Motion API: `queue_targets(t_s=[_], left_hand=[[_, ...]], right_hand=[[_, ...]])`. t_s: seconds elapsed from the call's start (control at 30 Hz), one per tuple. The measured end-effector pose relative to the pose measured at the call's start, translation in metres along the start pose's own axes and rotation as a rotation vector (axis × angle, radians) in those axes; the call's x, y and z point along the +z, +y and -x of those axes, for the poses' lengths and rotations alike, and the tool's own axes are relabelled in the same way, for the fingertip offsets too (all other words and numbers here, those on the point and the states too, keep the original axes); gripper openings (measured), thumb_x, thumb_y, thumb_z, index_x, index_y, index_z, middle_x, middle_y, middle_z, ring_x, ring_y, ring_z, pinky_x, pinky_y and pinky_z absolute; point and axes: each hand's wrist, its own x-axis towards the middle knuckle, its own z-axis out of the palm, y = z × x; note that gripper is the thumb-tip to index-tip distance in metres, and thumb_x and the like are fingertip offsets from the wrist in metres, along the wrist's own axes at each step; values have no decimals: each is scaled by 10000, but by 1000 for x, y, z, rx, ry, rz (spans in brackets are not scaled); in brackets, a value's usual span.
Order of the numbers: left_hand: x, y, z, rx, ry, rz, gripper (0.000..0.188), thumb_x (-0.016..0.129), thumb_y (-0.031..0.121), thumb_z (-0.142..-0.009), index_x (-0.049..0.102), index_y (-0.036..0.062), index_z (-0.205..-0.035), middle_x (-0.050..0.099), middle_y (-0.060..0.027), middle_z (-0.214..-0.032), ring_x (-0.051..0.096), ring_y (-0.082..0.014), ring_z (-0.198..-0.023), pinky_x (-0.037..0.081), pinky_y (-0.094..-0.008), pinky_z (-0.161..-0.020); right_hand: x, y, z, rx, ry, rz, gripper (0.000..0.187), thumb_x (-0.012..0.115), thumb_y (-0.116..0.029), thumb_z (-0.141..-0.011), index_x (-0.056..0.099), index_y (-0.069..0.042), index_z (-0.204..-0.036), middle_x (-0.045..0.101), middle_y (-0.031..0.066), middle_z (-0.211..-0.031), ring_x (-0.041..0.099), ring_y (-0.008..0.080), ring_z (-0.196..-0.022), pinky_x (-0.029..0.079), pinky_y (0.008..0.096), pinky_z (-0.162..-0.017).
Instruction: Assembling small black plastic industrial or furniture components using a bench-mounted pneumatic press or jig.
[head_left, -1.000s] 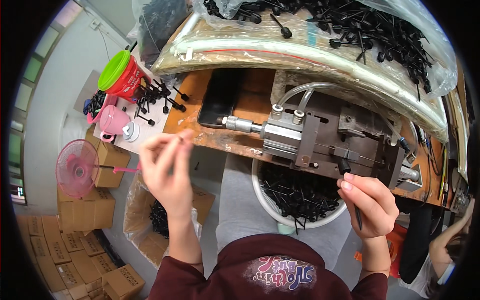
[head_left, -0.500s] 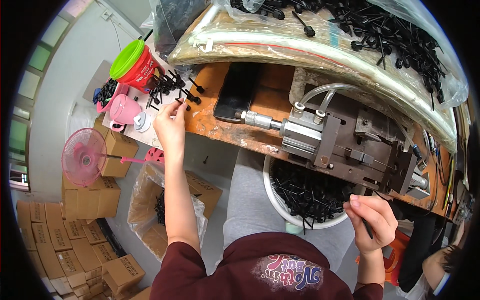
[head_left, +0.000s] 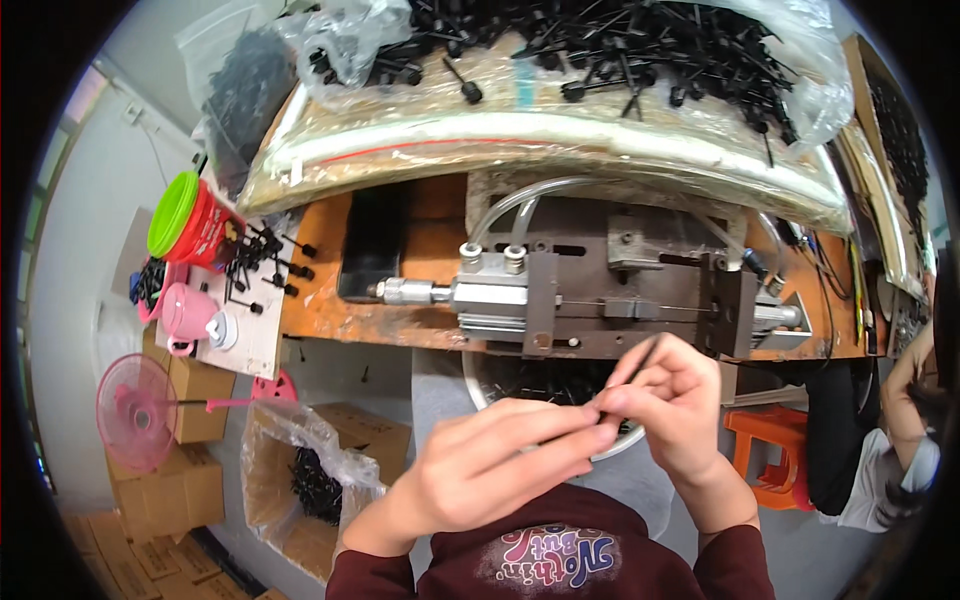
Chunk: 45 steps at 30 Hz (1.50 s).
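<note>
1. The left hand (head_left: 475, 465) has its fingers stretched out long and close together. Its tips meet the tips of the right hand. The fingers hide what is between them, so I cannot tell if it has hold of a thing.
2. The right hand (head_left: 672, 405) is curled, with its fingers pinched nearly closed on a thin black stick (head_left: 649, 357). One end of the stick pokes up past the fingers; the rest is hidden.
3. The black stick is in front of the metal machine (head_left: 500, 305), above the lap. Both hands are up in the air, over part of a white basket (head_left: 473, 385).
4. Black parts (head_left: 530, 378) fill the basket, which sits just below the edge of the desk (head_left: 425, 325).
5. The machine lies on the brown desk. Bendy clear tubes (head_left: 545, 187) come out of its top.
6. A black phone (head_left: 370, 245) lies flat beside the machine, on its left.
7. Farther left are a red bucket (head_left: 212, 230) with a green rim, a pink cup (head_left: 188, 315) and a white lid (head_left: 222, 331). Small black pieces lie near them.
8. A big heap of black parts (head_left: 620, 45) lies at the back, with clear plastic around it.
9. A pink fan (head_left: 137, 412) stands at the left, and an orange stool (head_left: 765, 450) at the right.
</note>
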Motion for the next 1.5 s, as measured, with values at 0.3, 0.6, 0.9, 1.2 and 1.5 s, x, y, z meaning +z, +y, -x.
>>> queue_targets(t_s=[0.3, 0.6, 0.9, 1.2, 1.5], left_hand=[[13, -1, -14, 64, 51, -171, 394, 828, 32, -621, 725, 51, -1001, 661, -63, -1008, 651, -217, -843, 528, -313, -700], [33, -1, -17, -75, 52, -58, 312, 777, -28, -695, 700, -7, -997, 661, -127, -1047, 668, -241, -883, 554, -304, -730], [77, -24, -7, -48, -27, -193, 277, 766, 30, -694, 681, -17, -953, 641, -164, -1185, 673, -255, -866, 567, -338, -765], [83, -26, -20, -32, -89, -407, 238, 764, 87, -703, 691, 16, -918, 667, -125, -1171, 656, -207, -696, 533, -293, -674], [77, -21, -24, -86, -157, -409, 249, 777, 92, -694, 699, 29, -922, 675, -106, -1160, 621, -163, -597, 485, -259, -575]], right_hand=[[-4, -32, -30, 44, -151, 102, 109, 673, -6, -874, 573, 37, -871, 676, 140, -779, 648, 129, -574, 497, 224, -492], [-33, -119, -175, -1499, 71, 1802, 126, 658, -94, -893, 693, -44, -1004, 670, -6, -795, 568, 55, -663, 426, 209, -554], [-49, -121, -190, -1297, -352, 2199, 90, 606, -138, -765, 677, -86, -745, 614, 54, -1065, 539, 192, -1010, 433, 320, -837], [-49, -124, -141, -1180, -44, 1692, 68, 720, -93, -794, 716, -29, -818, 651, 51, -742, 609, 155, -648, 493, 279, -572], [-48, -107, -69, -367, 227, 925, 239, 715, -236, -868, 627, -40, -764, 590, 15, -578, 457, 26, -408, 310, 154, -396]])
